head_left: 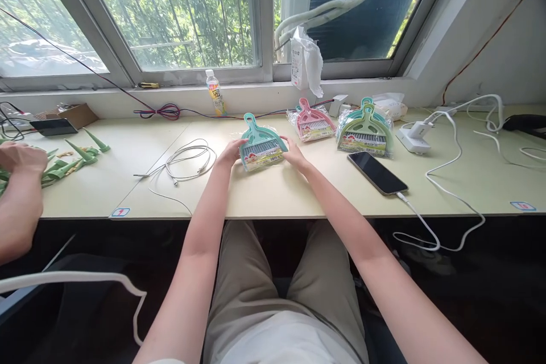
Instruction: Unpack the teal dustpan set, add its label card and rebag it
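- Teal dustpan set [261, 147] sat at 12 o'clock above the desk [273, 196]; whether touching, couldn't tell.
- Left hand [231, 153], partly curled, gripped its 9 o'clock edge.
- Right hand [294, 156], likewise, its 3 o'clock edge.
- From it: pink set [313, 124] at 2, green set [365, 135] at 3.

- The dustpan [255, 133] is looking like smooth plastic.
- The brush [261, 149] is showing rough bristles.
- The wrap [293, 118] is shining like thin, crinkly plastic.
- The phone [377, 173] is looking glassy and shiny.
- The table [205, 199] is looking smooth, shining a little.
- The trousers [245, 273] are looking like dull cloth.
- The box [86, 116] is looking like dull cardboard.
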### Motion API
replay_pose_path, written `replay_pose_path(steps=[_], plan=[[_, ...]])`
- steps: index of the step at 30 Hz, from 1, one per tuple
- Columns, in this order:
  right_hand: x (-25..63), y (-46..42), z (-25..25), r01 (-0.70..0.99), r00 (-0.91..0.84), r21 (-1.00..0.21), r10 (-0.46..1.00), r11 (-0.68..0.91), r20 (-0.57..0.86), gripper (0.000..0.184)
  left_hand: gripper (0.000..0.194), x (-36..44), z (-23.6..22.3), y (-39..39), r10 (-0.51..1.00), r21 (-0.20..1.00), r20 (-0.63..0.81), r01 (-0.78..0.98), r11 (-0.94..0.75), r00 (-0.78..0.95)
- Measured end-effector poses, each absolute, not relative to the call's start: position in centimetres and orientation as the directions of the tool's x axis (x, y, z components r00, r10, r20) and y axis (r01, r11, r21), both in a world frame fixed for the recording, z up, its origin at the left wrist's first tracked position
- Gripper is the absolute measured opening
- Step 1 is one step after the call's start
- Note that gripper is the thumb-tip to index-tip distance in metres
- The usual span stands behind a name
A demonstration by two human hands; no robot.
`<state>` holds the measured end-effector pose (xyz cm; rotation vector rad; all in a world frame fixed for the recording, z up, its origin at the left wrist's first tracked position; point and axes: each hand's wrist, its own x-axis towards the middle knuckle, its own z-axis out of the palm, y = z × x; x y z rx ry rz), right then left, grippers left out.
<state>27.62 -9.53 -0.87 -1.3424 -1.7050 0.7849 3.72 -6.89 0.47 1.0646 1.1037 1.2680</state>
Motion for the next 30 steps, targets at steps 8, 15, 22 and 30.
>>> replay_pose_path(steps=[8, 15, 22, 30], plan=[[26.3, -10.8, -1.6, 0.885, -0.261, -0.349, 0.949, 0.308, 0.176, 0.035, 0.043, 3.1, 1.0, -6.9, 0.983, 0.924, 0.107, -0.349, -0.154, -0.152], [26.9, -9.9, -1.0, 0.551, -0.052, -0.706, 0.863, 0.444, 0.502, 0.037, 0.042, 3.6, 1.3, -7.7, 0.981, 0.889, 0.167, -0.416, -0.192, -0.098], [27.1, -9.1, -0.9, 0.053, 0.041, -0.954, 0.954, 0.295, 0.297, 0.032, 0.063, 4.6, 2.1, -8.9, 0.973, 0.913, 0.224, -0.361, -0.191, 0.053], [27.2, -8.3, -1.2, -0.265, -0.012, -0.964, 0.999, 0.034, 0.038, 0.024, 0.043, 4.4, 1.7, -8.8, 0.940, 0.944, 0.215, -0.303, -0.131, 0.263]])
